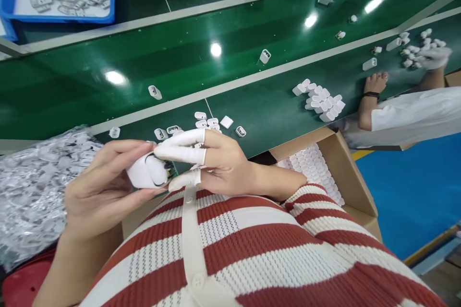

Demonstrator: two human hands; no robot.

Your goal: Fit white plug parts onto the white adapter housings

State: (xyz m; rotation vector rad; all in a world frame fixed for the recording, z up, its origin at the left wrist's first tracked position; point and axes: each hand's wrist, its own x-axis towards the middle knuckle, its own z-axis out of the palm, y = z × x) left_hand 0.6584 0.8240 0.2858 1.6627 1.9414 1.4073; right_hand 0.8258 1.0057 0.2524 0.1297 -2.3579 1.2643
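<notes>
My left hand [104, 182] grips a white plastic charger casing [144, 172] between thumb and fingers, in front of my body. At the casing's right end, small electronic parts [168, 171] and a bit of green board show. My right hand [216, 160] wears white finger cots on its thumb and two fingers. These close around that right end, with the upper fingertips against the casing's top edge and the thumb below. Just beyond my hands, several white casings [212, 123] lie on the green bench [259, 110], some with parts visible inside.
Left is a large clear bag [36, 187] of small white pieces. A cardboard box [355, 177] of white casings stands right, below a casing cluster [326, 100]. A green conveyor [187, 67] carries scattered parts. Co-workers' hands [435, 57] work right and across; a blue tray [113, 5] sits far left.
</notes>
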